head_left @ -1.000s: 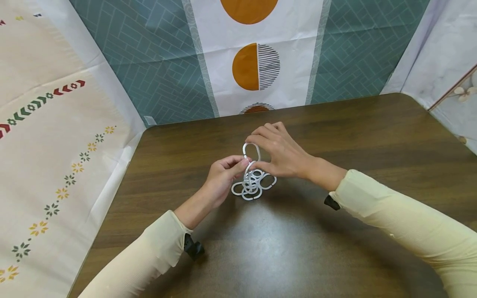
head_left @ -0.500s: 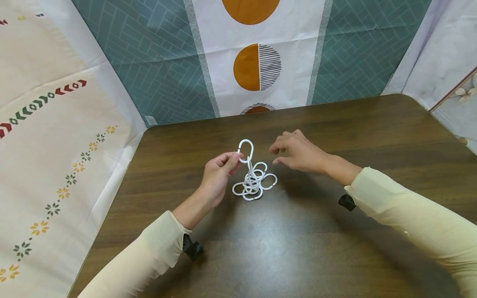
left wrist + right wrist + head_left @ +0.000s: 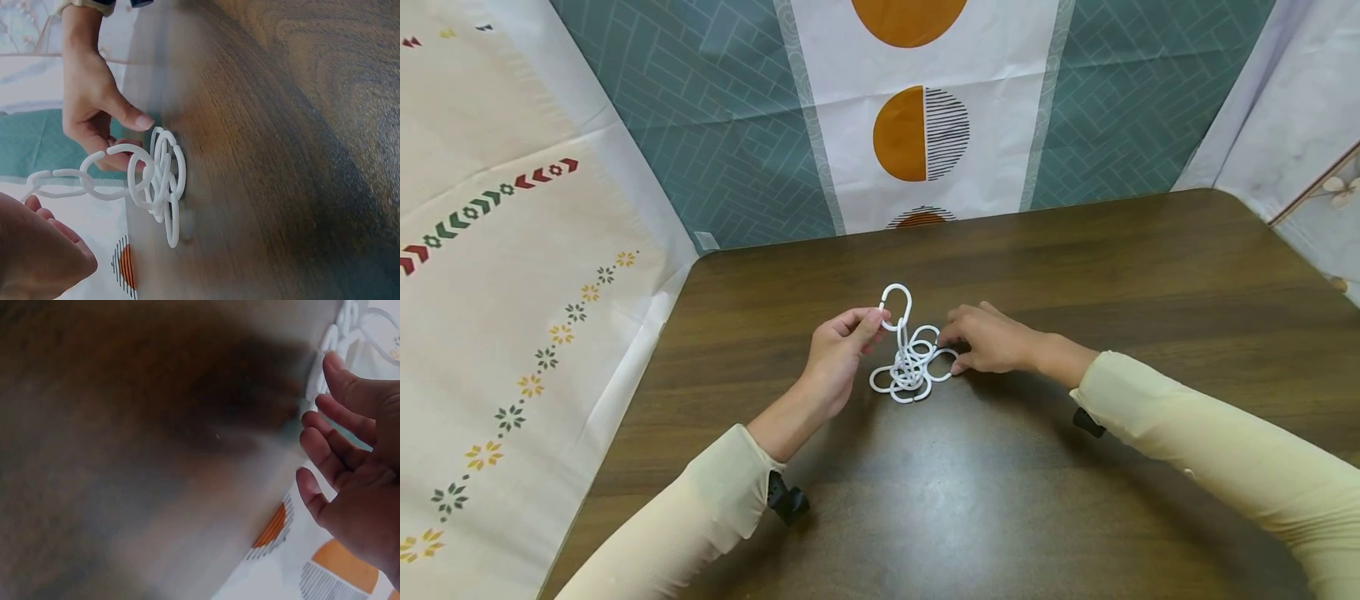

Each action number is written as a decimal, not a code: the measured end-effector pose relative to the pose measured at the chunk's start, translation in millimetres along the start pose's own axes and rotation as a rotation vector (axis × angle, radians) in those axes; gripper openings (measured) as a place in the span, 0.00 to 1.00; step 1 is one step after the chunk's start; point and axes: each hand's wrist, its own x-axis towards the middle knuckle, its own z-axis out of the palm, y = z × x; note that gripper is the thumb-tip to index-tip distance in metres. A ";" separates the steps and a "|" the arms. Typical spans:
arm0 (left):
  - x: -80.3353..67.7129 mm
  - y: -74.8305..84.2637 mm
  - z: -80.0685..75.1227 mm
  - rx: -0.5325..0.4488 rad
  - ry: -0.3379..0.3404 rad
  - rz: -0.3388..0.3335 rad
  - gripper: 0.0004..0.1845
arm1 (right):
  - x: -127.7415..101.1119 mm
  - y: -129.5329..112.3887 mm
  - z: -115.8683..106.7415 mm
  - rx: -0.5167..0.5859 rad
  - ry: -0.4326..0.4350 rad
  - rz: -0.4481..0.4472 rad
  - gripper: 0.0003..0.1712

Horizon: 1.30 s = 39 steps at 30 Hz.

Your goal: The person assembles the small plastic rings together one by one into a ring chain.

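Observation:
My left hand (image 3: 835, 358) pinches a white oval curtain ring (image 3: 896, 287) between thumb and index finger, above the table. From that ring a chain of linked rings runs down to a heap of several more white rings (image 3: 909, 367) lying on the table; small gaps show in some of them. At the heap's right side is my right hand (image 3: 992, 337), thumb and fingers apart around its edge, the thumb tip right at the outermost ring (image 3: 937, 380). In the left wrist view, the chain (image 3: 103, 198) stretches between the left hand (image 3: 37, 250) and the heap.
A brown wood-grain table (image 3: 880, 517) lies beneath. Behind it hangs a teal and white cloth (image 3: 760, 133) with orange circles. A cream patterned cloth (image 3: 490, 333) hangs at the left, and a pale floral one (image 3: 1300, 142) at the right.
My right hand drew away from the top ring to the right, then came down to the heap's right side. My left hand shifted slightly left and still holds the top ring.

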 end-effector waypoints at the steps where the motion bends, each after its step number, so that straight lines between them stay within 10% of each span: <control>1: 0.0 0.0 0.2 0.001 -0.001 -0.002 0.11 | 0.4 0.2 1.9 -0.005 -0.004 0.005 0.21; 25: -1.3 -2.7 -0.2 0.015 -0.017 -0.030 0.12 | -1.9 10.6 7.8 0.319 0.069 0.206 0.15; 39: 0.6 -7.5 3.6 0.010 -0.030 -0.060 0.11 | -14.8 14.8 -25.3 0.555 0.222 0.384 0.12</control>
